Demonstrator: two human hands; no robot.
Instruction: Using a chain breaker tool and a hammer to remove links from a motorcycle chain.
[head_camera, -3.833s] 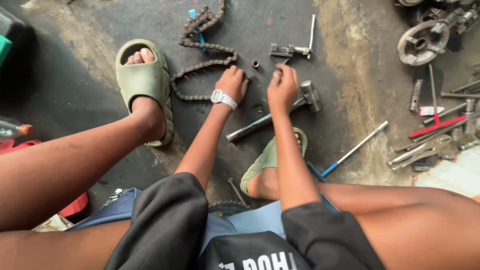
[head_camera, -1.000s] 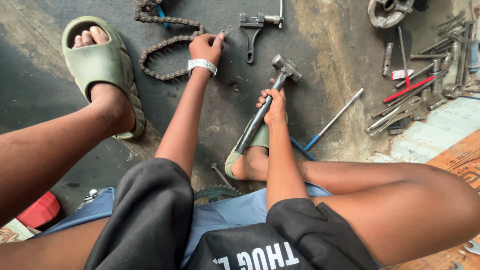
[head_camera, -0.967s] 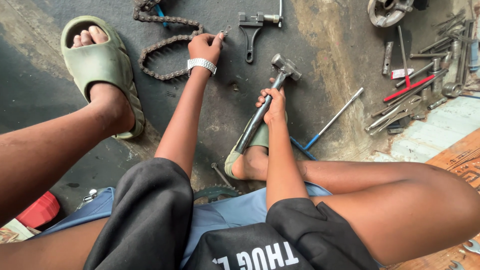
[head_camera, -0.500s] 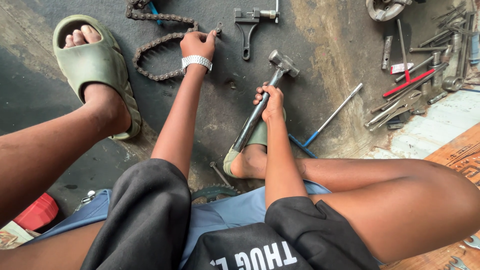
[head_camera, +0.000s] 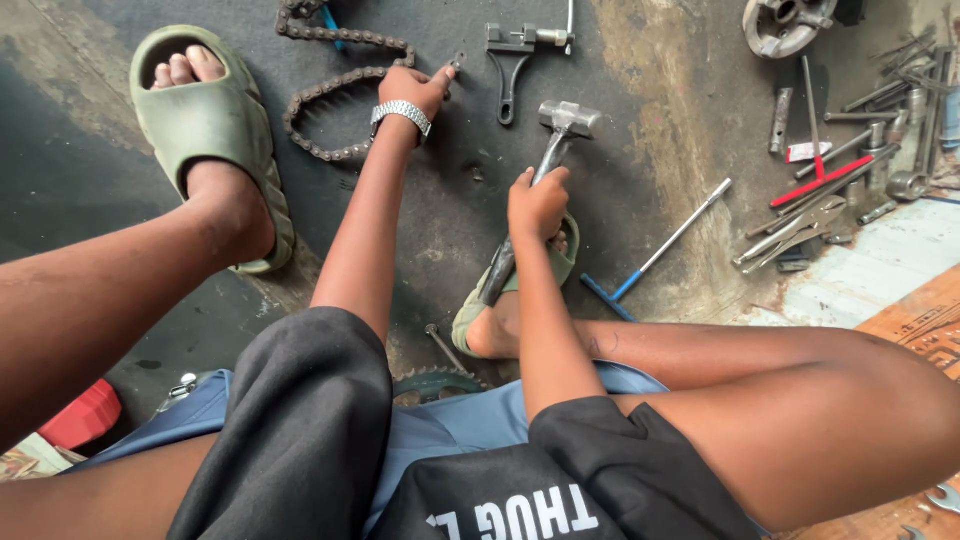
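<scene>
Two hands busy: right hand (head_camera: 537, 203) fingers clamped on grey steel hammer (head_camera: 566, 120), head raised. Left hand (head_camera: 415, 88) fingers pinch end of rusty metal roller chain (head_camera: 330, 92) on concrete floor (head_camera: 650, 120).

A small white tag (head_camera: 807, 151) with a red edge lay on the floor at the upper right, among the loose tools and just beside a red-handled tool (head_camera: 822, 181). A red box-like thing (head_camera: 78, 415) sat at the lower left edge beside the leg; whether it was a package could not be told. A shirt (head_camera: 520, 500) at the bottom edge bore white block print on black. No signs or screens showed
</scene>
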